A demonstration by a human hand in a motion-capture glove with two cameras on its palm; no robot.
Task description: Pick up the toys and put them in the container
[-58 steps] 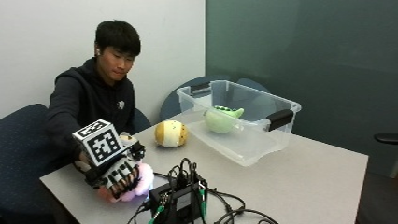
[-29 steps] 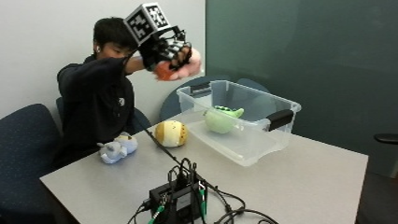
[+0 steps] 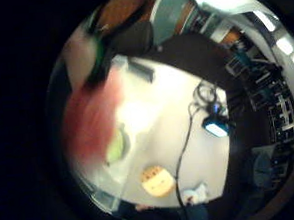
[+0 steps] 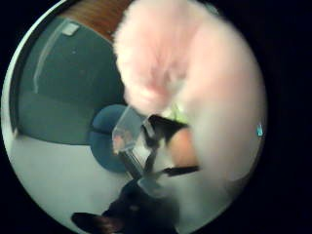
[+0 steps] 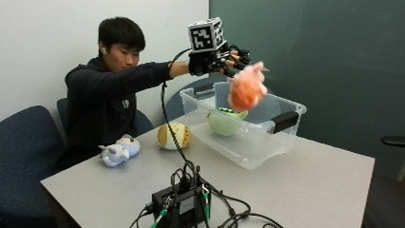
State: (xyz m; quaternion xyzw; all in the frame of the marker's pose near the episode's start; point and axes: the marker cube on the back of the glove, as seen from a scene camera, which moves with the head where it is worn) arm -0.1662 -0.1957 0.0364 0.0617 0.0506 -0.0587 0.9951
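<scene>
I see the table [image 5: 316, 180] carrying the clear container [image 5: 253, 142], with a green toy [image 5: 223, 122] inside it. My right hand [image 5: 218, 59] is raised over the container, fingers apparently spread, though I cannot tell the grip for sure; the pink toy [image 5: 246, 90] hangs just below them. On the table near the container lie a yellow ball toy [image 5: 174, 136] and a blue-white plush [image 5: 119, 151].

Pink plush toy [image 5: 246, 90]: above clear container [image 5: 253, 142] | green toy [image 5: 223, 122]: inside container | yellow toy [image 5: 174, 136], blue-white toy [image 5: 119, 150]: on table near person's edge.
</scene>
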